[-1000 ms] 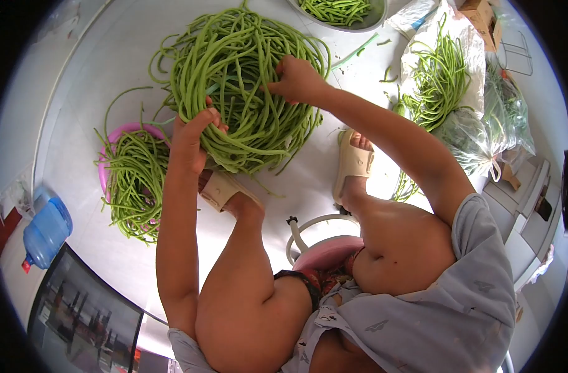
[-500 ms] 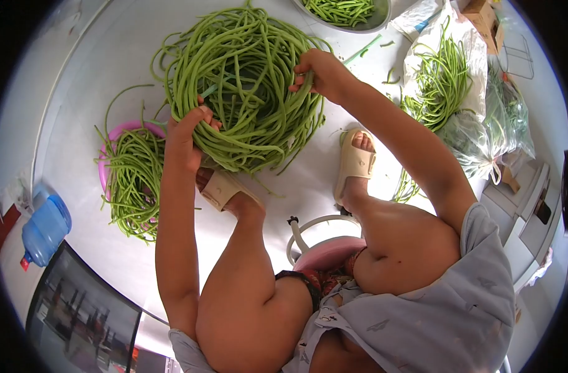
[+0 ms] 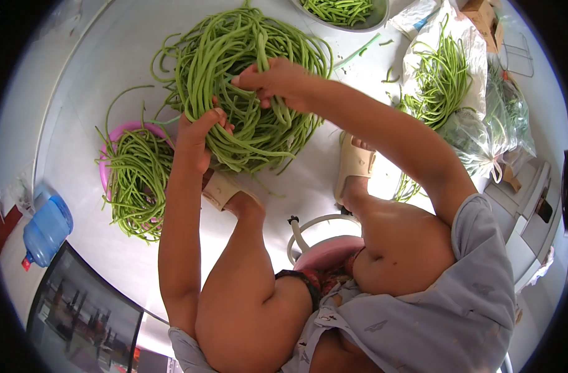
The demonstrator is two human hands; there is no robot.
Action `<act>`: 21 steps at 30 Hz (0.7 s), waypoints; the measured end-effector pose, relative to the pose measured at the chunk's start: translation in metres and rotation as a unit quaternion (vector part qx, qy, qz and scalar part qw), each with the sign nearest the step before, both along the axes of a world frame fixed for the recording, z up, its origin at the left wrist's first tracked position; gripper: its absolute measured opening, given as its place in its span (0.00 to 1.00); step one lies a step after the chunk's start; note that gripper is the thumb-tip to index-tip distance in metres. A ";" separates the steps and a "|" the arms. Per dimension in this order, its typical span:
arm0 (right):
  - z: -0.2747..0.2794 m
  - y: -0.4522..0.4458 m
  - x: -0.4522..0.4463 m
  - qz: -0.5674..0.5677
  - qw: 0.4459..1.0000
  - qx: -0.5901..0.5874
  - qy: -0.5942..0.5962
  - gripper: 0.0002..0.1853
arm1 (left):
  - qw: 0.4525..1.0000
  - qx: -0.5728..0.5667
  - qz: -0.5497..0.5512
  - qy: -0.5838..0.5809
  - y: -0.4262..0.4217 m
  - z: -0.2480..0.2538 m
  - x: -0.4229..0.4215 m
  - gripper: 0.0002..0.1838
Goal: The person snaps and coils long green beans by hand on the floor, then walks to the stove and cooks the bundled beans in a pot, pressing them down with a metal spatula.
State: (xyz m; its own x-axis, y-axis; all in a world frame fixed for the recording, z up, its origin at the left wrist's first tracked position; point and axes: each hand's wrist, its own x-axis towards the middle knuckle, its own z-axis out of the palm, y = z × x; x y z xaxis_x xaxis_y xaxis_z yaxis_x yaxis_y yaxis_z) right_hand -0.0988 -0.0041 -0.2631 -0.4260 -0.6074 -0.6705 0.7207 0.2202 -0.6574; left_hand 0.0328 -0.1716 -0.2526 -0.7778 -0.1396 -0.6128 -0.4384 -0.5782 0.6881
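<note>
A large coiled heap of long green beans (image 3: 197, 68) lies on the light floor in front of me. My left hand (image 3: 200, 133) is wrapped round a thick bundle at the heap's near left side, thumb on top. Over the heap's right half, my right hand (image 3: 274, 84) has its fingers closed round several bean strands that run up and down through its grip. Its index finger and thumb point left toward the middle of the coil. Part of a green strip shows inside the coil, between the hands.
A pink basin (image 3: 105, 168) overflowing with beans stands left. Top centre is a metal bowl (image 3: 383, 15) of cut beans. To the right lie beans (image 3: 442, 81) on a white bag, clear plastic bags (image 3: 477, 140) and a cardboard box (image 3: 483, 25). A blue water bottle (image 3: 47, 230) lies far left.
My right hand first went right to the heap's outer edge, then came back left over the coil with strands in its fingers. My left hand shifted only slightly and kept its hold.
</note>
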 end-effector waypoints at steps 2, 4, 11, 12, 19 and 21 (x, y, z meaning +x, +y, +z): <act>0.021 0.010 -0.013 -0.011 0.999 0.028 0.022 0.11 | 1.000 0.004 0.003 0.008 -0.006 -0.009 0.004 0.15; 0.015 0.014 -0.021 -0.029 0.998 0.033 0.035 0.12 | 1.000 0.010 0.012 0.015 -0.009 -0.014 0.003 0.15; -0.018 -0.015 0.009 0.060 0.988 0.097 0.109 0.13 | 0.999 0.024 -0.024 0.008 0.010 -0.006 -0.009 0.15; -0.020 -0.017 0.011 0.039 0.987 0.090 0.124 0.12 | 0.999 0.024 -0.031 0.007 0.012 -0.005 -0.009 0.15; 0.004 0.024 -0.003 -0.007 0.990 0.085 0.111 0.13 | 1.000 0.002 0.013 -0.003 -0.005 -0.020 -0.001 0.14; 0.022 0.041 0.003 -0.023 0.992 0.058 0.106 0.14 | 0.998 -0.042 0.028 -0.027 -0.005 -0.021 -0.005 0.13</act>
